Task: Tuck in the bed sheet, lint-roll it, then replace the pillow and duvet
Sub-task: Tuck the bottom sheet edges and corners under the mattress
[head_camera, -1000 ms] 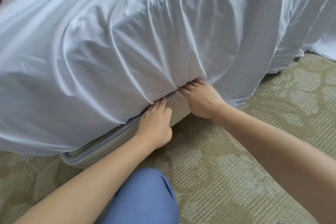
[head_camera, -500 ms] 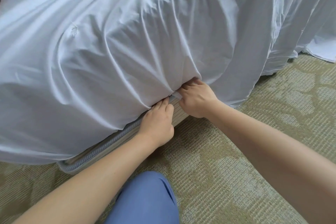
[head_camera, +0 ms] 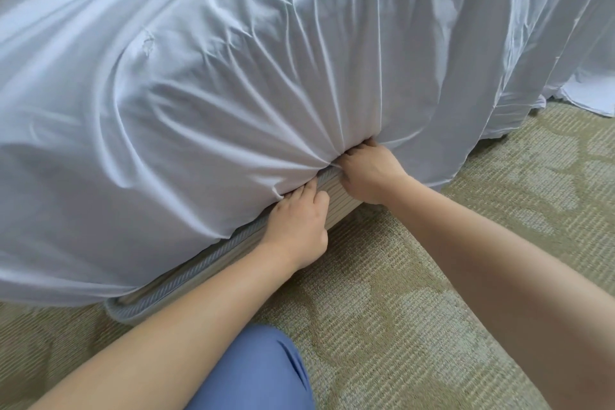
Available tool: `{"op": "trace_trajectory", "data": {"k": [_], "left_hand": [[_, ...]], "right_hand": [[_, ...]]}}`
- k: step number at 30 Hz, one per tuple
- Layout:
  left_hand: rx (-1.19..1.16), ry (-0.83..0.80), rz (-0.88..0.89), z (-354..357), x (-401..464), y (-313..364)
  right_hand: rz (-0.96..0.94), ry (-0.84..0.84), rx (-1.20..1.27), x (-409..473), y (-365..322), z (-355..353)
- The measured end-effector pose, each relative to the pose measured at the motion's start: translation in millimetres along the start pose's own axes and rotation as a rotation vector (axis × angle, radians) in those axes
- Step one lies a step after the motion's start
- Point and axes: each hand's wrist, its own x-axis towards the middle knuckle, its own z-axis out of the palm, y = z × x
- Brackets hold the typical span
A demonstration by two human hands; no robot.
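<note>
Head view: over the last second both hands have pushed the sheet (head_camera: 249, 103) a little deeper under the mattress at the corner, so tucking is still under way. Left hand (head_camera: 296, 226), fingers straight, presses cloth in at 12 o'clock; right hand (head_camera: 369, 173), fingertips hidden, bunches folds at its 11 o'clock above the striped bed base (head_camera: 206, 266).

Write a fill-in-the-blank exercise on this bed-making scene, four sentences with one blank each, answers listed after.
1. Both hands work at the lower edge of the white ____.
2. The left hand and right hand push the sheet in above the ____ bed base.
3. The floor is covered by a patterned ____.
4. To the right of the right hand, the sheet hangs ____, reaching the carpet.

Answers: sheet; striped; carpet; loose
</note>
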Motion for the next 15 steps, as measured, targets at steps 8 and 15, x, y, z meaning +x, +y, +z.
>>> {"op": "trace_trajectory", "data": {"k": [8, 15], "left_hand": [[0.049, 0.165, 0.229, 4, 1, 1], [-0.104, 0.103, 0.151, 0, 21, 11]], "right_hand": [[0.057, 0.3, -0.145, -54, 7, 23], [0.646, 0.187, 0.745, -43, -5, 17]]}}
